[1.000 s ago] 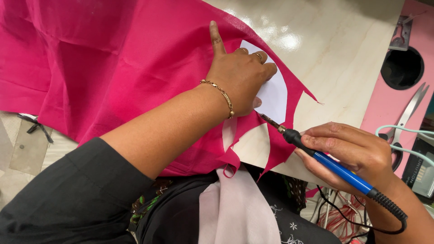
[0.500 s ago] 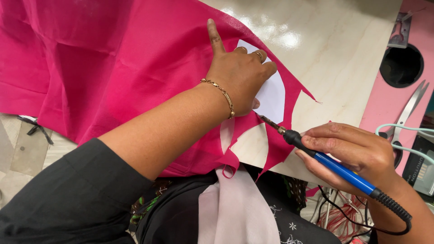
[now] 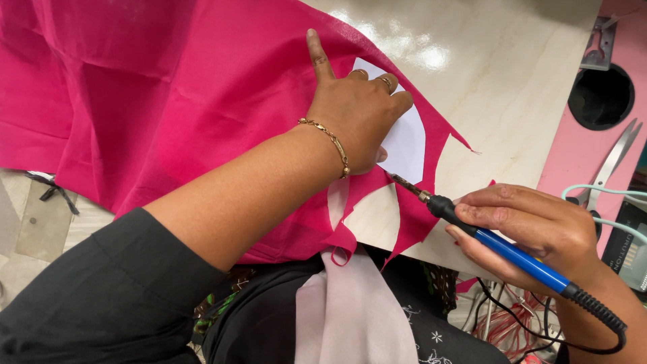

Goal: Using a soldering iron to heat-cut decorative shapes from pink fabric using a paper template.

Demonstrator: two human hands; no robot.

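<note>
Left hand (image 3: 357,114) pressing white template (image 3: 404,145), right hand (image 3: 532,229) gripping, seemingly, soldering iron (image 3: 499,246)

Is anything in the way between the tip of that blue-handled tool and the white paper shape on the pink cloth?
Nothing visible. The hot cutting tool in the right hand points its tip at the white paper template's lower edge, just beside the left hand pressing it onto the pink fabric.

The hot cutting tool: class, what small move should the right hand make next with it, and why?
Probably draw the hot cutting tool a little further along the edge of the white template. Its tip sits at the template's lower corner, the left hand presses template and pink fabric flat, and the right hand holds the tool like a pen.
</note>
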